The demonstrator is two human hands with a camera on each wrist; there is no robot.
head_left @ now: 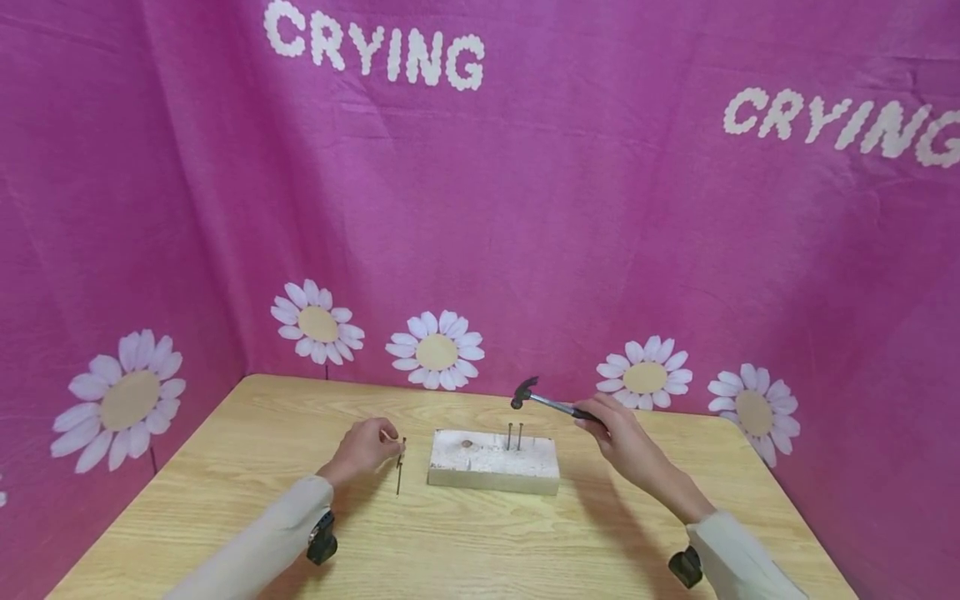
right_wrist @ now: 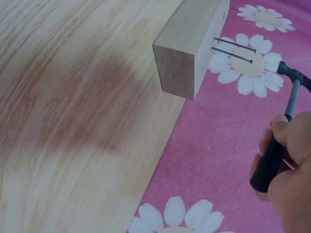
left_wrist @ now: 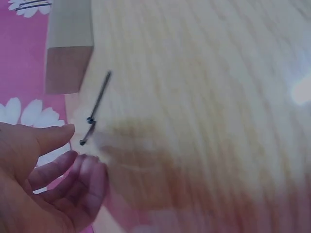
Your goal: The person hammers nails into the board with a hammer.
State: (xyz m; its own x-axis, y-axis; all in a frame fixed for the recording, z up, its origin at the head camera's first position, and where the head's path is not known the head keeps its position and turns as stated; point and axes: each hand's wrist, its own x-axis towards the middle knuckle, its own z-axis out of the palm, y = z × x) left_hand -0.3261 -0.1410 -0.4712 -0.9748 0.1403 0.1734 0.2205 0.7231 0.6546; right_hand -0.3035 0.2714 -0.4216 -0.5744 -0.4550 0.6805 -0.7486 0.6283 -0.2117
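My right hand [head_left: 618, 437] grips the black handle of a claw hammer [head_left: 551, 404], its head raised above the wood block [head_left: 491, 479]. Two long nails stand upright side by side in the block's top, one nail [right_wrist: 233, 56] a little in front of the other [right_wrist: 235, 44]. Left of the block, my left hand [head_left: 367, 448] hovers by two loose nails, one nail [left_wrist: 100, 97] overlapping the end of the other [left_wrist: 87, 133]. Thumb and forefinger stand apart in the left wrist view, fingers loosely bent, with nothing between them.
The block stands on a light wood-grain table [head_left: 435, 550]. A pink cloth [head_left: 525, 208] with white daisies and lettering hangs behind the table and along its sides. The block's top has a dark knot [head_left: 467, 443] at the left.
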